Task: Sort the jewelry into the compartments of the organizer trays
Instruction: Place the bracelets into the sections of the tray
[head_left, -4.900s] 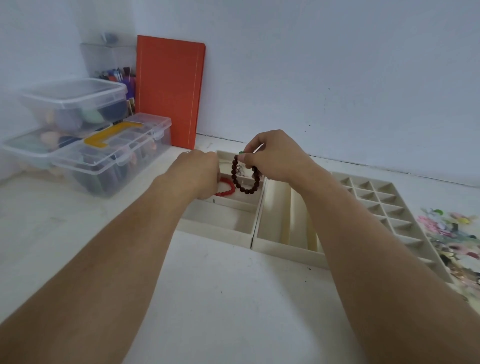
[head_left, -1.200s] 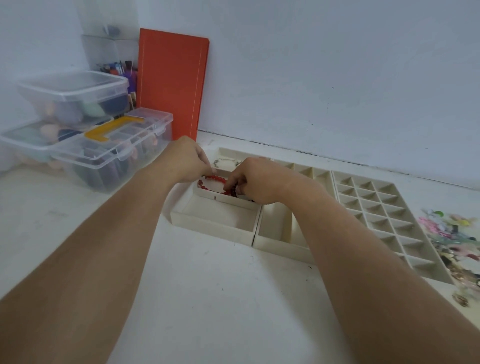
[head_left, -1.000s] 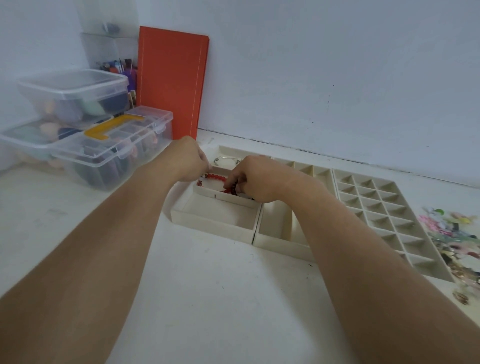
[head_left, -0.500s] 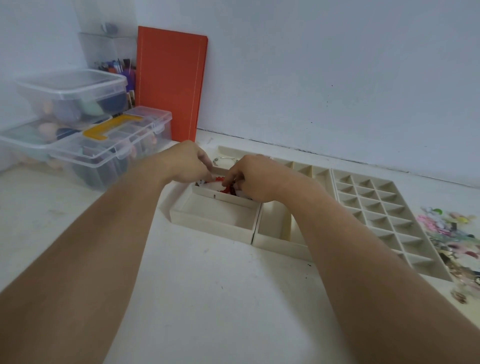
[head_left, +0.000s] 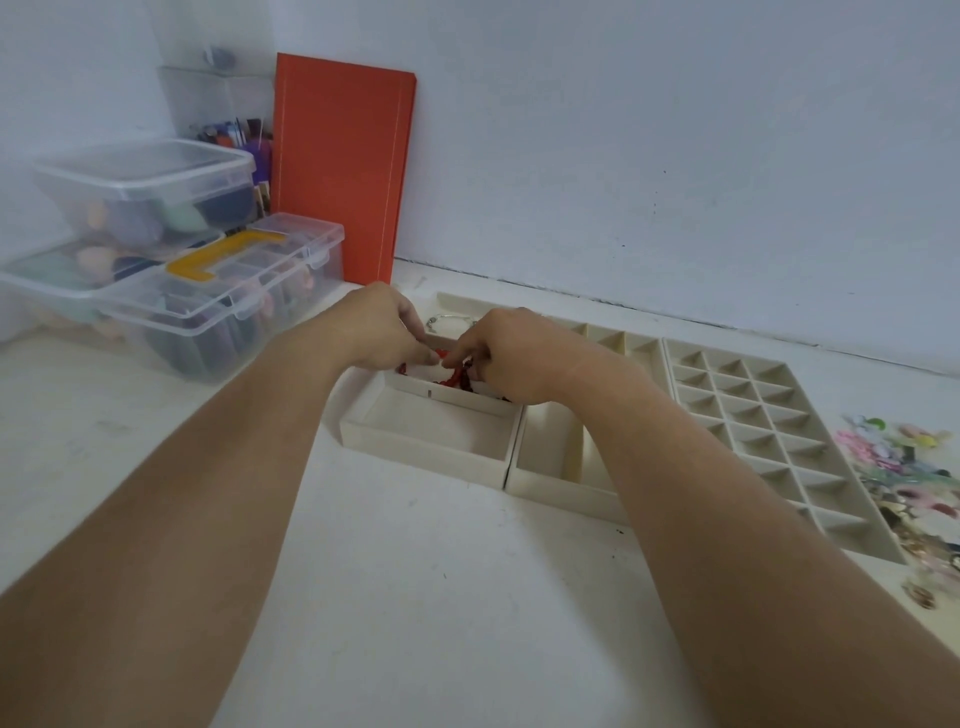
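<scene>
Both hands meet over the middle compartment of the cream organizer tray (head_left: 426, 441). My left hand (head_left: 382, 327) and my right hand (head_left: 511, 356) each pinch the red bead bracelet (head_left: 451, 375) with their fingertips, low inside that compartment. A dark brown bead bracelet (head_left: 469, 384) lies just under my right hand, mostly hidden. A thin silver bracelet (head_left: 447, 318) rests in the compartment behind. The front compartment holds nothing.
A tray with long slots (head_left: 550, 483) and a grid tray of small cells (head_left: 753, 410) sit to the right. A pile of loose jewelry (head_left: 904, 467) lies at the far right. Clear plastic boxes (head_left: 218, 296) and an orange book (head_left: 340, 166) stand at the left.
My right hand has come down from holding the dark bracelet in the air into the middle compartment. Both hands have closed in on the red bracelet there.
</scene>
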